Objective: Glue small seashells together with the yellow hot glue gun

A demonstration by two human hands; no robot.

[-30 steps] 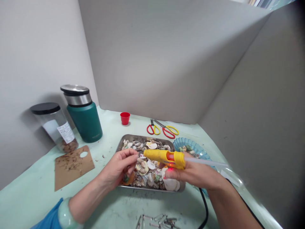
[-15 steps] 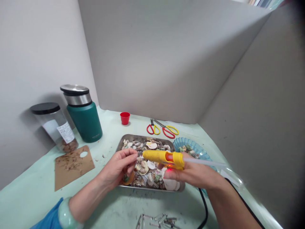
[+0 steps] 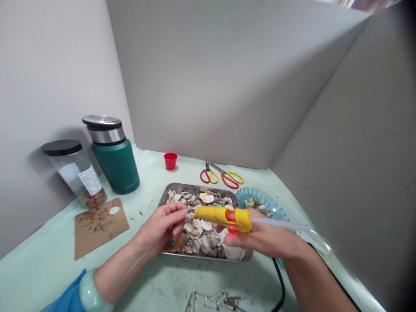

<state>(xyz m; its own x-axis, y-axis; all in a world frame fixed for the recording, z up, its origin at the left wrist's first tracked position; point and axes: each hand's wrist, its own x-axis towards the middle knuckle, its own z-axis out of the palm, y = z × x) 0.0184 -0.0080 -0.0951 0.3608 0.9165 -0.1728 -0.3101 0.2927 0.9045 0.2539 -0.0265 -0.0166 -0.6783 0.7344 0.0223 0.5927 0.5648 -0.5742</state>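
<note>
My right hand [image 3: 260, 236] is wrapped round a yellow glue gun [image 3: 221, 216], with a red light glowing near the thumb and a whitish glue stick [image 3: 279, 222] out of its rear. The nozzle points left, close to the fingertips of my left hand [image 3: 165, 225]. Those fingers are pinched together on something too small to make out. Both hands are above a metal tray [image 3: 208, 258] full of shells [image 3: 195, 228]. A blue fluted plate [image 3: 276, 208] with green and brown shells lies partly behind my right hand.
A green bottle [image 3: 117, 167], a clear jar [image 3: 76, 173] with a black lid and a brown board [image 3: 100, 225] stand or lie at left. Behind the tray are a red cup [image 3: 170, 161] and two scissors [image 3: 208, 174]. Metal clips [image 3: 224, 301] lie in front; a black cable [image 3: 280, 281] runs at right.
The glue gun's rear has dipped very slightly in my right hand. My left hand has kept its place.
</note>
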